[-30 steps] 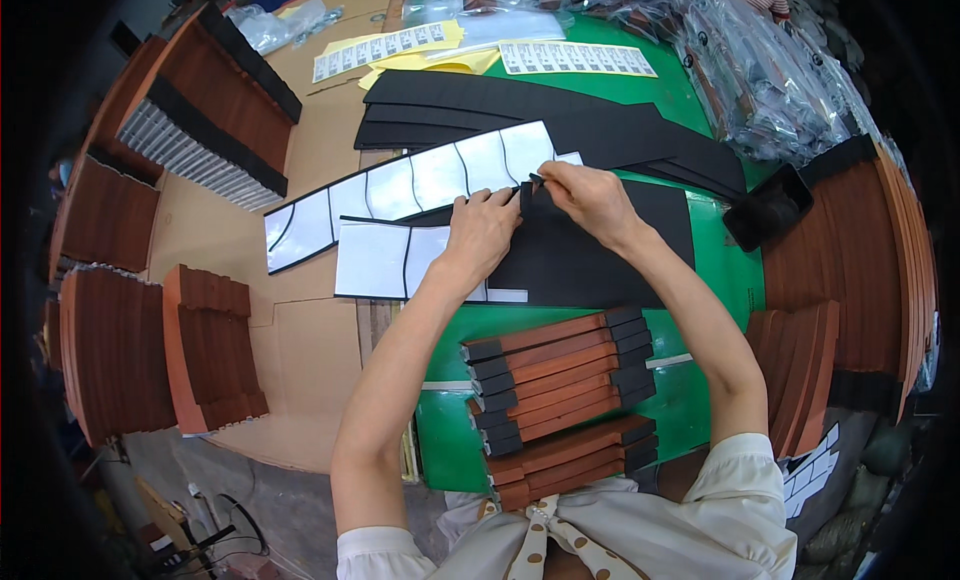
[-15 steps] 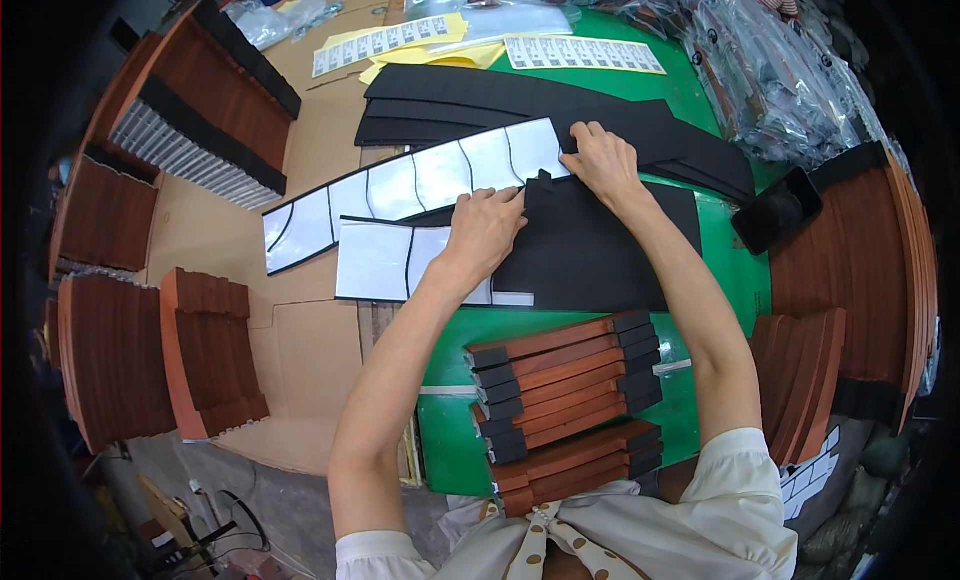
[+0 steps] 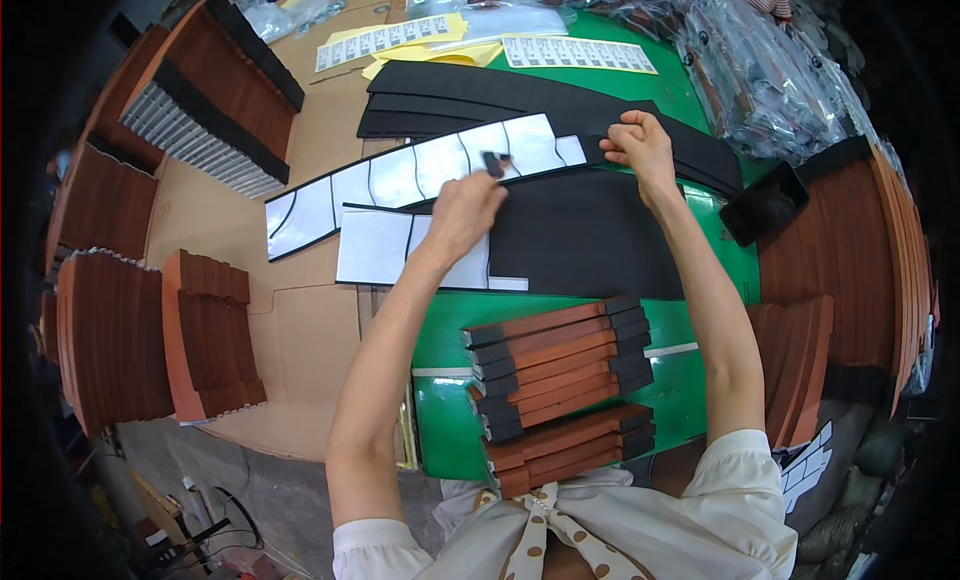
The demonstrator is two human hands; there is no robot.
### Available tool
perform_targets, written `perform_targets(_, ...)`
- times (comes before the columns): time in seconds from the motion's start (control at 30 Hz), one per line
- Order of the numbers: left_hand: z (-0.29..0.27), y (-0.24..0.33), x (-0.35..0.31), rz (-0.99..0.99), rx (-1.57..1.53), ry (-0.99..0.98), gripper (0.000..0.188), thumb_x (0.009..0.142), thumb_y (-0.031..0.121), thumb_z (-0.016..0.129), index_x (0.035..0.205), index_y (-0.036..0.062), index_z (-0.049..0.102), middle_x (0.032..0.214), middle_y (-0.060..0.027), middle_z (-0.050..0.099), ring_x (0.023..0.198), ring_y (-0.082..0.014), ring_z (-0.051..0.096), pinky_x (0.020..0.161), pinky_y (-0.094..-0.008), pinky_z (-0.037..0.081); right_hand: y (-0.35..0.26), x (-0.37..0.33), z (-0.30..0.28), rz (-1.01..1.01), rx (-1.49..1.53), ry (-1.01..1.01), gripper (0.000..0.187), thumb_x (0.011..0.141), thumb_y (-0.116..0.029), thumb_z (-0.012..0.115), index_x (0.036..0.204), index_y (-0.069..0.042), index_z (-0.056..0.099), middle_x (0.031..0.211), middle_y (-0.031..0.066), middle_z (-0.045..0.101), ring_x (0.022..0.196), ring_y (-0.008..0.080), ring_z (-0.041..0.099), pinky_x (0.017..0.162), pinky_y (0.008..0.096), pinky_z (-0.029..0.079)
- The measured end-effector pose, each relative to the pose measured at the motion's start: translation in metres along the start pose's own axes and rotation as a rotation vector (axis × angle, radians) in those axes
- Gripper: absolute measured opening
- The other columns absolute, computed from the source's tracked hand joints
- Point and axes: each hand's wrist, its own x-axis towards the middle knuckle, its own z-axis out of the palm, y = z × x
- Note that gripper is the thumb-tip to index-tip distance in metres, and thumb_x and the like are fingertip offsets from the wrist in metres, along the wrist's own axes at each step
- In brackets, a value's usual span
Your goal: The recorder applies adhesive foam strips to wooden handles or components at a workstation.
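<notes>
My left hand (image 3: 464, 216) is closed on a small black foam piece (image 3: 492, 164), lifted over a long strip of glossy white-backed foam (image 3: 392, 183) divided by dark curved cuts. A second white-backed strip (image 3: 374, 246) lies partly under my left wrist, at the left end of a black foam sheet (image 3: 590, 235). Above the right end of the long strip, apart from it, is my right hand (image 3: 643, 152). Its fingers are curled and pinched together; what they hold, if anything, is too small to make out.
Black foam sheets (image 3: 450, 88) lie behind, with label sheets (image 3: 580, 53) beyond. Brown wood-look pieces with black ends (image 3: 560, 355) are stacked in front of me. More brown stacks (image 3: 215, 330) stand left and right (image 3: 830, 270). A phone (image 3: 765, 206) rests at right, below plastic-wrapped pieces (image 3: 735, 75).
The small black piece has come up off the foam in my left hand. My right hand has lifted away to the right, uncovering a small white end of the strip.
</notes>
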Motion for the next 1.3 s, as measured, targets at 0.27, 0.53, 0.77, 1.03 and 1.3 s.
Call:
perform_targets(0.27, -0.050, 0.109, -0.066, -0.381, -0.994, -0.055, 0.056, 0.093, 0.016, 0.057, 0.140, 0.0020, 0.030, 0.100, -0.0091, 0.066, 0.091, -0.0149, 0.062, 0.079, -0.0286, 0.048, -0.038, -0.140, -0.005, -0.744, -0.029, -0.186, 0.026, 0.082, 0.001, 0.066, 0.105, 0.000, 0.054, 0.092, 0.0106, 0.069, 0.078, 0.0143, 0.068, 0.066, 0.0232, 0.054)
perform_targets(0.53, -0.054, 0.152, -0.180, -0.294, -1.142, 0.006, 0.055, 0.085, 0.000, 0.062, 0.132, 0.0004, 0.034, 0.095, -0.0113, 0.064, 0.086, -0.0133, 0.062, 0.077, -0.0251, 0.049, -0.055, -0.240, -0.031, -1.223, -0.163, -0.398, 0.019, 0.069, 0.008, 0.070, 0.085, 0.000, 0.065, 0.088, 0.0103, 0.070, 0.079, 0.0208, 0.070, 0.063, 0.0281, 0.056)
perform_targets(0.77, -0.022, 0.179, -0.274, -0.163, -0.882, 0.091, 0.062, 0.079, -0.006, 0.063, 0.132, -0.0020, 0.032, 0.092, -0.0134, 0.063, 0.086, -0.0141, 0.059, 0.082, -0.0272, 0.047, -0.053, -0.301, -0.069, -0.622, -0.063, -0.839, 0.025, 0.069, 0.004, 0.070, 0.094, 0.000, 0.067, 0.098, 0.0129, 0.068, 0.088, 0.0244, 0.067, 0.068, 0.0280, 0.056)
perform_targets(1.03, 0.016, 0.181, -0.349, 0.097, -0.313, 0.275, 0.047, 0.072, -0.005, 0.072, 0.112, -0.0065, 0.049, 0.088, -0.0117, 0.062, 0.075, -0.0196, 0.055, 0.070, -0.0313, 0.046, -0.015, -0.376, -0.070, -0.963, -0.322, -0.629, 0.029, 0.063, -0.010, 0.078, 0.089, -0.005, 0.067, 0.088, 0.0044, 0.064, 0.082, 0.0215, 0.061, 0.065, 0.0312, 0.053)
perform_targets(1.3, 0.023, 0.178, -0.365, 0.049, -0.427, 0.348, 0.028, 0.070, -0.002, 0.074, 0.094, -0.0043, 0.061, 0.082, -0.0097, 0.062, 0.072, -0.0196, 0.054, 0.066, -0.0319, 0.043, -0.004, -0.386, -0.058, -0.927, -0.247, -0.649, 0.029, 0.065, -0.004, 0.076, 0.092, -0.004, 0.066, 0.089, 0.0050, 0.063, 0.081, 0.0218, 0.061, 0.063, 0.0313, 0.053)
